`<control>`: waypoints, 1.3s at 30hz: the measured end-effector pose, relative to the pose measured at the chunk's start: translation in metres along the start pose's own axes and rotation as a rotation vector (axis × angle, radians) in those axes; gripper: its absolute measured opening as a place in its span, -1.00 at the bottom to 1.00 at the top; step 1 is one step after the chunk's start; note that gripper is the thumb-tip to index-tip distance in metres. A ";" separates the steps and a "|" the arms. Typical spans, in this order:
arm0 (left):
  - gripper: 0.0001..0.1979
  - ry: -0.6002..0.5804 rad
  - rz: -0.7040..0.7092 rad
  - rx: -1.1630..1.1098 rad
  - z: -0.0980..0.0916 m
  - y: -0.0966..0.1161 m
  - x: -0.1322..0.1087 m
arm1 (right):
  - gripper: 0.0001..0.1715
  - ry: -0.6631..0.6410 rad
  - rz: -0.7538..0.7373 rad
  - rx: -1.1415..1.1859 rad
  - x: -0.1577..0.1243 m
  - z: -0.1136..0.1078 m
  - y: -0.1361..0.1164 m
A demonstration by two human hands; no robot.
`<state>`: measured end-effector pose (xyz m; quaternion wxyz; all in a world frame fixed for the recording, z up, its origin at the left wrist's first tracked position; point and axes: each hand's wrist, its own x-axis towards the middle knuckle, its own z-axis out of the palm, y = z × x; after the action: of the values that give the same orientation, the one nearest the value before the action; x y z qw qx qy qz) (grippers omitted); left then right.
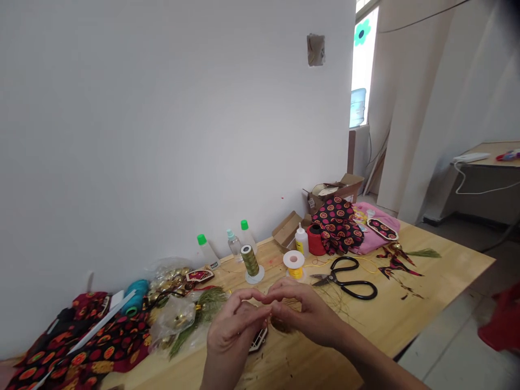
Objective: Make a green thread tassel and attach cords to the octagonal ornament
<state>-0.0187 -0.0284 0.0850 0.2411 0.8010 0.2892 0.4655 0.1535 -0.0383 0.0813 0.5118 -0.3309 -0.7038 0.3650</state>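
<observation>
My left hand (233,330) and my right hand (303,309) meet fingertip to fingertip above the front of the wooden table (317,352). Thumb and forefinger are pinched together on each hand, and whatever lies between them is too small to make out. Partly hidden below my left hand is a dark, pale-edged ornament piece (259,340). Something round and brownish (280,325) shows under my right hand. Black-handled scissors (345,279) lie beyond my right hand, with loose green threads (335,306) nearby. Past my fingers stand a yellow thread spool (296,271) and an olive thread cone (249,261).
Patterned dark fabric (109,346), a teal thread cone (137,295) and bagged gold bells (173,281) crowd the left. Green-capped bottles (208,252) line the wall. A glue bottle (301,241), a red thread cone (316,241) and a cardboard box (349,187) stand at the back right.
</observation>
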 end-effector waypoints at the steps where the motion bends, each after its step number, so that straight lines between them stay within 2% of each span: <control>1: -0.74 -0.026 -0.001 -0.027 -0.002 0.001 0.001 | -0.76 -0.055 0.004 0.019 0.002 0.001 -0.001; 3: -0.72 -0.066 -0.012 -0.070 -0.007 0.002 0.001 | -0.75 -0.132 0.060 0.082 0.003 0.002 0.000; 5: -0.72 -0.096 -0.036 -0.085 -0.011 0.003 0.002 | -0.76 -0.153 0.150 0.194 0.002 0.005 0.003; 10: -0.74 -0.119 -0.083 -0.111 -0.015 0.004 0.002 | -0.76 -0.127 0.330 0.639 -0.005 0.016 0.011; 14: -0.76 -0.122 -0.118 -0.202 -0.014 0.007 0.003 | -0.79 -0.082 0.389 0.808 -0.006 0.022 0.005; 22: -0.78 -0.091 -0.183 -0.312 -0.012 0.009 0.000 | -0.91 -0.037 0.320 0.868 -0.008 0.015 0.001; 26: -0.79 -0.092 -0.200 -0.314 -0.011 0.011 0.000 | -0.88 -0.043 0.341 0.810 -0.007 0.014 0.000; 30: -0.79 -0.091 -0.178 -0.312 -0.013 0.011 0.001 | -0.77 -0.088 0.389 0.802 -0.004 0.020 -0.002; 33: -0.80 -0.077 -0.188 -0.329 -0.014 0.010 0.001 | -0.76 -0.113 0.381 0.778 -0.002 0.022 -0.004; 36: -0.83 -0.071 -0.205 -0.354 -0.015 0.009 -0.001 | -0.78 -0.111 0.328 0.710 -0.003 0.017 -0.006; 39: -0.86 -0.078 -0.245 -0.380 -0.017 0.007 -0.003 | -0.80 -0.174 0.317 0.727 -0.006 0.004 -0.009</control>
<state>-0.0330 -0.0340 0.0953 0.4534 0.7173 0.2820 0.4476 0.1503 -0.0485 0.0856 0.4714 -0.2005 -0.5098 0.6912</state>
